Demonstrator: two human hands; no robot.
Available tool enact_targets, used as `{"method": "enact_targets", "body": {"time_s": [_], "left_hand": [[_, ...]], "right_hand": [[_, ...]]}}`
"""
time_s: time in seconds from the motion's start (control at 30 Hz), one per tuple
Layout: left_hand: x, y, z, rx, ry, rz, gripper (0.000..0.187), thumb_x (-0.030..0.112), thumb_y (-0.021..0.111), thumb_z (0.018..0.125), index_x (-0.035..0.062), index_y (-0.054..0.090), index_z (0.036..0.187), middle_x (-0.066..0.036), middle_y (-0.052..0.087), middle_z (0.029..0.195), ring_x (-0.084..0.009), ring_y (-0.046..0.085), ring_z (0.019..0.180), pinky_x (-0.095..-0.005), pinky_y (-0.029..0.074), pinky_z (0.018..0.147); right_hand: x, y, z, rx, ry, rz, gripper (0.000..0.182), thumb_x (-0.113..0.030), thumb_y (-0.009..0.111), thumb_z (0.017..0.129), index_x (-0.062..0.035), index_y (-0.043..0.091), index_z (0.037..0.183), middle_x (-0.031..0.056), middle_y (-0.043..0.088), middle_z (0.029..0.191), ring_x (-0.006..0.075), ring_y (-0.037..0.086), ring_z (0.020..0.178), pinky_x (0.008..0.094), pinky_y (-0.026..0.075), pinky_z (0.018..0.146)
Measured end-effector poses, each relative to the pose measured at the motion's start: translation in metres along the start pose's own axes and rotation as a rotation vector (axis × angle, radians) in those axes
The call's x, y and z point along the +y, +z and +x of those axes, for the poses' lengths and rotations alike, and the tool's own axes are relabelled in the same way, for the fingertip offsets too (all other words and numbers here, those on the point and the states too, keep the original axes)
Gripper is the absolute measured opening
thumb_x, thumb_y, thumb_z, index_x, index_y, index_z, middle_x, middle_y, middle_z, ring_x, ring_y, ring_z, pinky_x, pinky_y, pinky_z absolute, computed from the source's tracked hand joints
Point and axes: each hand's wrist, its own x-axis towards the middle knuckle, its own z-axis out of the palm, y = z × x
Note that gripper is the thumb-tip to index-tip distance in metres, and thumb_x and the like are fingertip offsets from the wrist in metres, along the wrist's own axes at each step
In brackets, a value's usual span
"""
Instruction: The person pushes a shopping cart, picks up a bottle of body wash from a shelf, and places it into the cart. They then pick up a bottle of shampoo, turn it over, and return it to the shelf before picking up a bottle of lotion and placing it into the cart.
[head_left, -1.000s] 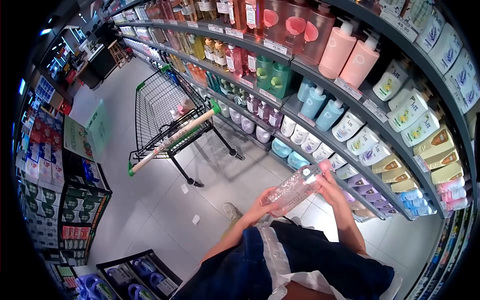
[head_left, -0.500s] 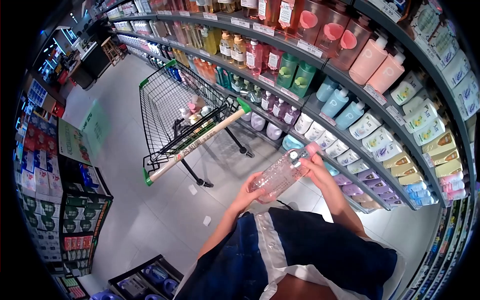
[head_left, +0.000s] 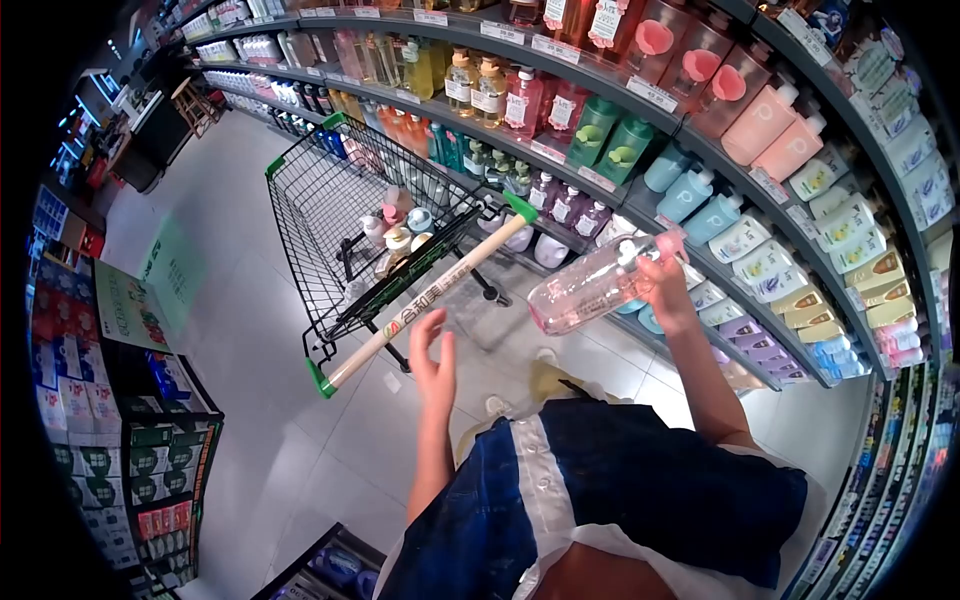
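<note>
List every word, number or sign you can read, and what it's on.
"P": peach pump bottles.
"P": light-blue pump bottles.
"合和美", apparently: shopping cart handle.
Too small or blurred: print on the handheld clear pink bottle, shelf price tags, white bottles, green sign.

The bare left hand [head_left: 434, 368] is raised, its fingers [head_left: 424, 332] loosely bent. The bare right hand [head_left: 668, 295] is curled into a clasp, its bare forearm [head_left: 704, 375] angled inward.

Pump bottles [head_left: 686, 195] on grey shelves [head_left: 606, 73]

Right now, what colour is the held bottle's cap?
Pink cap, best in the head view.
</note>
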Motion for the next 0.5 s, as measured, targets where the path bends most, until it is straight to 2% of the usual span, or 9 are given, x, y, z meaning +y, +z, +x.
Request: {"method": "enact_targets", "body": {"time_s": [0.03, 0.1, 0.2, 0.33, 0.43, 0.5], "left_hand": [[-0.003, -0.015, 0.007, 0.116, 0.04, 0.071, 0.022, 0.001, 0.056, 0.087, 0.0013, 0.061, 0.109, -0.009, 0.062, 0.105, -0.0213, 0.058, 0.103, -0.0333, 0.045, 0.09], [-0.013, -0.047, 0.02, 0.258, 0.058, 0.166, 0.015, 0.0, 0.053, 0.089, -0.0006, 0.063, 0.101, -0.011, 0.062, 0.103, -0.0204, 0.058, 0.094, -0.0322, 0.045, 0.085], [-0.026, -0.084, 0.037, 0.385, 0.151, 0.368, 0.017, -0.002, 0.051, 0.088, -0.0012, 0.063, 0.1, -0.01, 0.063, 0.1, -0.0215, 0.057, 0.096, -0.0324, 0.045, 0.084], [-0.039, -0.103, 0.055, 0.45, 0.141, 0.472, 0.019, -0.003, 0.052, 0.088, -0.0013, 0.064, 0.102, -0.009, 0.064, 0.098, -0.0203, 0.059, 0.09, -0.0303, 0.047, 0.081], [-0.062, -0.106, 0.064, 0.439, -0.027, 0.515, 0.018, 0.0, 0.051, 0.09, 0.0003, 0.063, 0.104, -0.008, 0.063, 0.101, -0.0176, 0.059, 0.091, -0.029, 0.046, 0.08], [-0.091, -0.105, 0.068, 0.46, -0.02, 0.475, 0.02, 0.005, 0.053, 0.09, 0.0038, 0.065, 0.106, -0.006, 0.064, 0.101, -0.0168, 0.058, 0.089, -0.0287, 0.046, 0.076]], "right_hand": [[-0.012, 0.001, 0.006, 0.019, -0.078, 0.031, 0.036, -0.013, 0.061, 0.086, -0.0056, 0.048, 0.118, 0.0085, 0.063, 0.104, 0.0188, 0.067, 0.084, 0.032, 0.058, 0.07], [-0.021, -0.016, 0.027, 0.065, -0.053, 0.025, 0.037, -0.015, 0.063, 0.085, -0.006, 0.048, 0.118, 0.0088, 0.063, 0.104, 0.0189, 0.068, 0.082, 0.0317, 0.059, 0.065], [-0.04, -0.02, 0.055, 0.062, -0.104, 0.014, 0.038, -0.017, 0.066, 0.085, -0.0047, 0.048, 0.117, 0.0106, 0.064, 0.104, 0.0201, 0.069, 0.079, 0.0325, 0.059, 0.06], [-0.051, -0.019, 0.094, 0.002, -0.202, 0.026, 0.034, -0.017, 0.066, 0.086, -0.0061, 0.05, 0.114, 0.0072, 0.063, 0.102, 0.0163, 0.065, 0.087, 0.0321, 0.057, 0.066], [-0.062, -0.004, 0.103, 0.016, -0.231, 0.005, 0.03, -0.018, 0.065, 0.087, -0.0067, 0.054, 0.112, 0.0054, 0.063, 0.099, 0.0152, 0.065, 0.086, 0.0325, 0.056, 0.071], [-0.062, -0.004, 0.116, 0.03, -0.238, 0.015, 0.03, -0.018, 0.066, 0.087, -0.0066, 0.054, 0.111, 0.0052, 0.064, 0.099, 0.0157, 0.066, 0.085, 0.0329, 0.057, 0.073]]}}
